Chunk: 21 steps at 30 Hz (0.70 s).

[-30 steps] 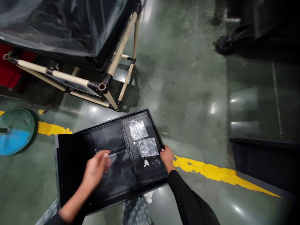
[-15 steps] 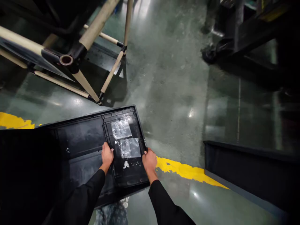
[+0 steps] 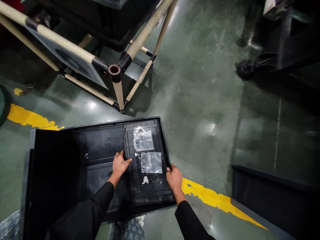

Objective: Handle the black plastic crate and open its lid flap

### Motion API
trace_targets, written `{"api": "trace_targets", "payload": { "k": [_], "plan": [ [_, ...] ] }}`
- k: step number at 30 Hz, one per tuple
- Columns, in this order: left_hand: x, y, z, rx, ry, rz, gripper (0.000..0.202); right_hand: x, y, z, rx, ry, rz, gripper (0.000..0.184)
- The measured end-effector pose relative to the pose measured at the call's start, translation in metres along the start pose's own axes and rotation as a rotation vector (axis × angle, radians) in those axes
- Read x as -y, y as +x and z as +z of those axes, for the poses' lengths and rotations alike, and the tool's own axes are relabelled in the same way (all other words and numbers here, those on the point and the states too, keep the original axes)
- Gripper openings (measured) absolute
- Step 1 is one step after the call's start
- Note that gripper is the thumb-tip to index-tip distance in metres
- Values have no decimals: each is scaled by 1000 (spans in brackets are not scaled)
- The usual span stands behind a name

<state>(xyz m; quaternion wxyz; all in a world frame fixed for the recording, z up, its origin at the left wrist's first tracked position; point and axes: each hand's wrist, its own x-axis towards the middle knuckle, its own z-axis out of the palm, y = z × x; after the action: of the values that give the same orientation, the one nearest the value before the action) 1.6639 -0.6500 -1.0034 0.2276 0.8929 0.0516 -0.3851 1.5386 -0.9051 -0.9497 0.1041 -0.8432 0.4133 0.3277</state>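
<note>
The black crate [image 3: 100,156] lies low over the green floor [image 3: 200,100]. The left hand [image 3: 120,165] rests inside it with fingers spread; the right hand [image 3: 174,178] grips its right edge, fingers curled.

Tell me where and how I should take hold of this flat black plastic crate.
Probably best by the raised rim at its two ends, one hand from each side. The flat black plastic crate is wide and shallow, its floor offering little hold: the right hand wraps the right rim, the left hand lies flat inside.
</note>
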Motion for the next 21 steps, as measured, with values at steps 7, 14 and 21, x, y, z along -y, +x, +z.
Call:
{"api": "trace_targets", "payload": {
  "k": [7,14,21],
  "plan": [
    [-8,-7,1,21,113,3,65,-2,-6,-3,-13,54,-13,18],
    [-32,-17,14,-148,209,-113,46,-12,8,6,31,215,-46,17],
    [-27,-11,30,17,35,-274,35,-34,21,17,119,606,-171,28]
  ]
}}
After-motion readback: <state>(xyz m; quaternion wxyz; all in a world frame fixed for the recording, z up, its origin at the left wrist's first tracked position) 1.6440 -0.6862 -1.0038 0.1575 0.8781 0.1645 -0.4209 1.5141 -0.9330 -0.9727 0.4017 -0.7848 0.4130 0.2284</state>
